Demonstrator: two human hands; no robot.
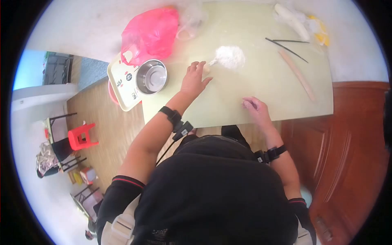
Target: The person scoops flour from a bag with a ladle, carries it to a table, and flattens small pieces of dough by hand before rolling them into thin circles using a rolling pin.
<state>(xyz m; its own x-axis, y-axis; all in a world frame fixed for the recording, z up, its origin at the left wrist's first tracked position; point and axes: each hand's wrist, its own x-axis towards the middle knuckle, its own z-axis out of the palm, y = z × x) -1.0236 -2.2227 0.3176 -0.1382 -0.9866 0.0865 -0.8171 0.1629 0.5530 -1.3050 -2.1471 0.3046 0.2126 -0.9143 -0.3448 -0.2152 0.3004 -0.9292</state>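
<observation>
My left hand (196, 79) reaches over the pale green table (196, 112), thumb spread away from the fingers. A small tan lump (206, 71) shows between its fingers and thumb. Just beyond the fingertips lies a heap of white flour (230, 56), with a whitish streak running from it toward the hand. Close to the table's near edge, my right hand (256, 109) has its fingers curled in, with white dust on the fingertips. Whatever those fingers enclose, if anything, is hidden.
At left, a steel bowl (152, 77) stands on a cream tray (127, 96), beside a pink plastic bag (151, 32). To the right lie a wooden rolling pin (297, 75), two dark chopsticks (287, 50) and a white roll (292, 20) near yellow packaging (319, 32).
</observation>
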